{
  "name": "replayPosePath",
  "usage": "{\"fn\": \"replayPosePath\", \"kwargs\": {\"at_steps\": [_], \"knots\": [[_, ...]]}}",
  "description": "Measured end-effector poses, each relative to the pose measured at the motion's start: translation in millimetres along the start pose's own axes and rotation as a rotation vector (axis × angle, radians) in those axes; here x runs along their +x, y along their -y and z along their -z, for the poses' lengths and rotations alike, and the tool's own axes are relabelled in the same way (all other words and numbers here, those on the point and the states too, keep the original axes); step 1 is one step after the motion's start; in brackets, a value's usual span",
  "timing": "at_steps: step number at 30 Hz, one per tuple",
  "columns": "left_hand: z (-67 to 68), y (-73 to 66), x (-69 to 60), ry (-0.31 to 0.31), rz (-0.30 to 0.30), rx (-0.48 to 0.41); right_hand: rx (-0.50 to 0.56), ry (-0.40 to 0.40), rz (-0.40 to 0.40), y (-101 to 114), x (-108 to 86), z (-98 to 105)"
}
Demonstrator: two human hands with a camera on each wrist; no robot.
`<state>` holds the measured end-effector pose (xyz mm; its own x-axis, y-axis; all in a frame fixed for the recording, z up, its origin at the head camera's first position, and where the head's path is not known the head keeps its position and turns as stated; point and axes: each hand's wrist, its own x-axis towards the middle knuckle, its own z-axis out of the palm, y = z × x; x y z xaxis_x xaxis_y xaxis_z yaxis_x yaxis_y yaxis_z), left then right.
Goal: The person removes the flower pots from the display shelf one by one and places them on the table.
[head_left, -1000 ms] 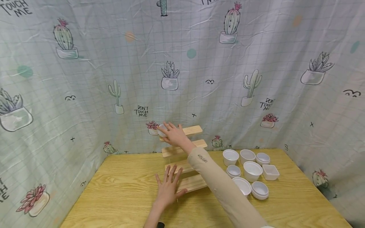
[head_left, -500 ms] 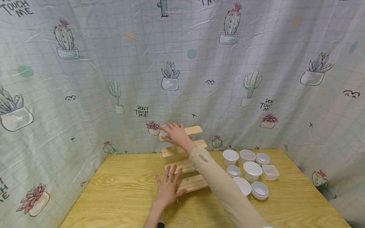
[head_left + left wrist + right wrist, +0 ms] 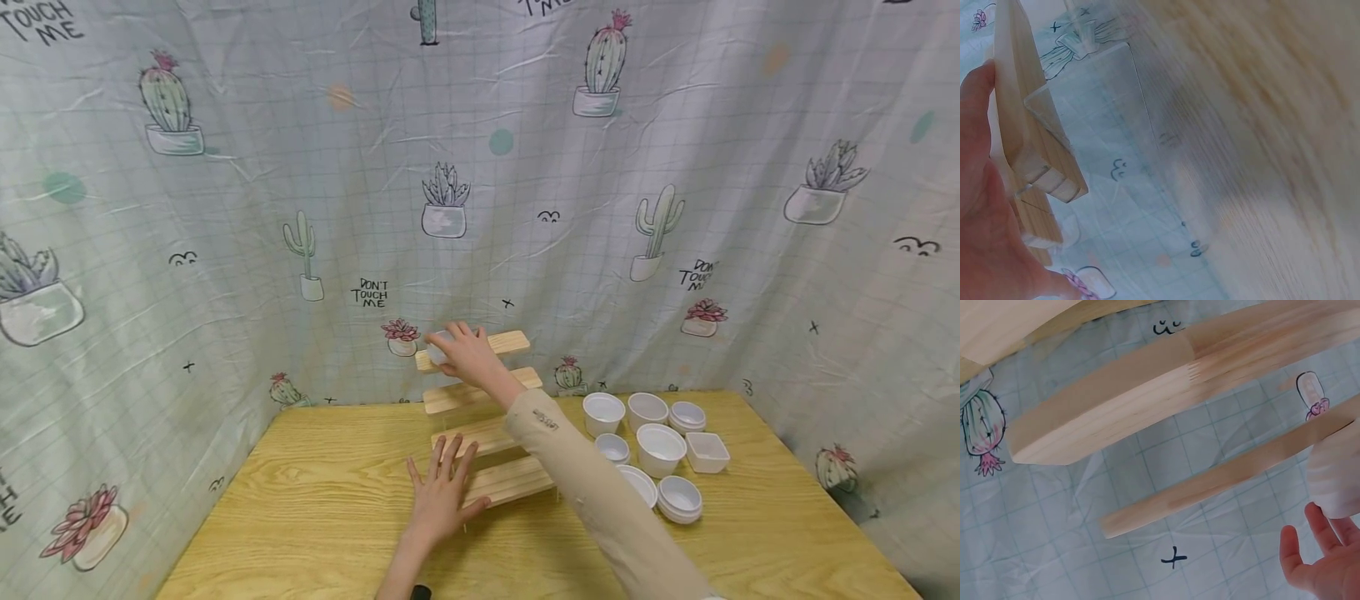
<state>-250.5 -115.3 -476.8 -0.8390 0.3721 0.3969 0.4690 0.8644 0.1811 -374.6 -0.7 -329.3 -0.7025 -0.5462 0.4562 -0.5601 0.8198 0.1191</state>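
A wooden stand with several stepped boards stands mid-table in the head view. My right hand reaches up to its top board and holds a small white plastic tub at the board's left end. In the right wrist view the tub shows at the right edge, with fingertips against it. My left hand rests with spread fingers on the left ends of the two lower boards. The left wrist view has this hand beside the boards and a clear side panel.
To the right of the stand, several white round tubs and a square one stand grouped on the wood-grain table. A cactus-print curtain hangs behind and at both sides.
My right hand has shifted the white tub slightly to the right along the top board. My left hand has stayed where it was on the lower boards.
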Motion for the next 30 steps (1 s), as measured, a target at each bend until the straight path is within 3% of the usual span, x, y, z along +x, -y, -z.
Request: {"fn": "replayPosePath", "kwargs": {"at_steps": [18, 30], "knots": [[-1.2, 0.9, 0.8, 0.046, 0.023, 0.040, -0.037, -0.023, 0.030, -8.6, -15.2, 6.3], [-1.0, 1.3, -0.2, 0.037, 0.018, 0.002, -0.052, -0.065, 0.078, -11.7, -35.7, 13.2]]}}
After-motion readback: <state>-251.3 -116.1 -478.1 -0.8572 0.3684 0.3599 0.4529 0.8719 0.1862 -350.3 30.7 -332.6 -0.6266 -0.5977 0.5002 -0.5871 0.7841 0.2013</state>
